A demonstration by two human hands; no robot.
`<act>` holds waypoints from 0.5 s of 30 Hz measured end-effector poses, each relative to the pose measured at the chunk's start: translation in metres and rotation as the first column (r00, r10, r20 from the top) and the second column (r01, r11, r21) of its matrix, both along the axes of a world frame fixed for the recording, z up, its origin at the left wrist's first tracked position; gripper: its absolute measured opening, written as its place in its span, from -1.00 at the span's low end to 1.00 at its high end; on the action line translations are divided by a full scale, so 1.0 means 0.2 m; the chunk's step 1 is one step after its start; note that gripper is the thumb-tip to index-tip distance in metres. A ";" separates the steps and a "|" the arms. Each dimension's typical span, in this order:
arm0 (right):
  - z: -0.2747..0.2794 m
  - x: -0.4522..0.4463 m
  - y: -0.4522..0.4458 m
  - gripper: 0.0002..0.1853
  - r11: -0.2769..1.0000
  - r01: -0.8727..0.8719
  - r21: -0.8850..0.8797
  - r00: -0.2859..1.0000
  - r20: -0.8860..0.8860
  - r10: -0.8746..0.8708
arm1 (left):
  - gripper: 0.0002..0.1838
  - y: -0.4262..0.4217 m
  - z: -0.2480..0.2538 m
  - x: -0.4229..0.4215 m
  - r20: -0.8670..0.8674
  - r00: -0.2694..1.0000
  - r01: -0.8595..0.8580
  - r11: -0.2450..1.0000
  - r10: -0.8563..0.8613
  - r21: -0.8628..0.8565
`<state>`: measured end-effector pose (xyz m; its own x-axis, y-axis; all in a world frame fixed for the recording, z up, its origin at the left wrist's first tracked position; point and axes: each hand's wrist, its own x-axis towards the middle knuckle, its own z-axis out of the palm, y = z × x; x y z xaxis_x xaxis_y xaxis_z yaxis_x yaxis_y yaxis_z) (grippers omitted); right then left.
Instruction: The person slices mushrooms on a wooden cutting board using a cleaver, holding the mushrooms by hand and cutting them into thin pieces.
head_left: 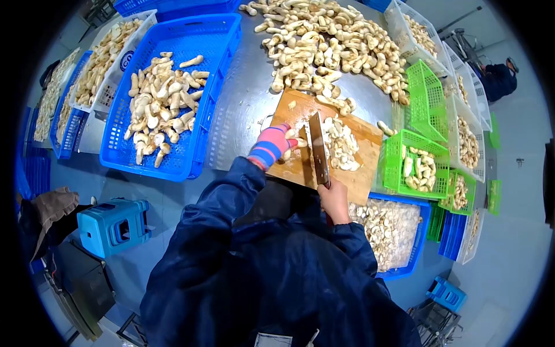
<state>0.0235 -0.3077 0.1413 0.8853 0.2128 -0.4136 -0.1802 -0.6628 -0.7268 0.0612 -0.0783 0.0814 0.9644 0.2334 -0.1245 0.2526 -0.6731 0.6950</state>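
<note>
My right hand (336,200) is wrapped round the handle of a cleaver (318,147), whose blade stands on edge over a wooden cutting board (361,136). A pink and blue striped glove covers my left hand (272,143), its fingers closed on a mushroom (298,142) at the left of the blade. Sliced mushrooms (342,144) lie in a heap on the board, right of the cleaver. Part of the held mushroom is hidden by the glove.
A large pile of whole mushrooms (329,46) covers the metal table (237,104) behind the board. Left stands a blue crate (225,75) of mushrooms; right, green baskets (393,168) and white crates (399,26). A blue tray (424,231) of slices sits below the board; a blue stool (110,222) stands left.
</note>
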 end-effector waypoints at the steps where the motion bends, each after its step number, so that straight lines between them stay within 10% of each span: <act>1: 0.05 -0.01 0.00 -0.82 1.000 -0.026 -0.011 1.000 -0.001 0.026 | -0.42 0.01 0.05 -0.05 -0.011 1.000 -0.013 0.999 0.013 -0.043; 5: 0.02 -0.06 -0.08 -0.81 0.983 -0.180 -0.044 0.978 0.101 0.183 | -0.42 0.01 0.13 -0.20 -0.250 0.968 -0.049 0.949 -0.032 -0.311; 8: 0.03 -0.05 -0.09 -0.80 0.974 -0.211 -0.083 0.976 0.032 0.214 | -0.43 -0.04 -0.05 -0.24 0.037 0.999 0.015 1.000 -0.016 0.026; 15: 0.12 -0.08 -0.04 -0.80 0.962 -0.226 -0.152 0.960 0.134 0.247 | -0.44 -0.06 -0.08 -0.22 0.027 0.999 0.024 0.999 -0.025 0.035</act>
<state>0.0077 -0.3166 0.1661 0.8702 0.3754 -0.3191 0.0977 -0.7662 -0.6351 0.0174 -0.0898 0.0664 0.9729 0.2129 -0.0900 0.2164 -0.7025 0.6780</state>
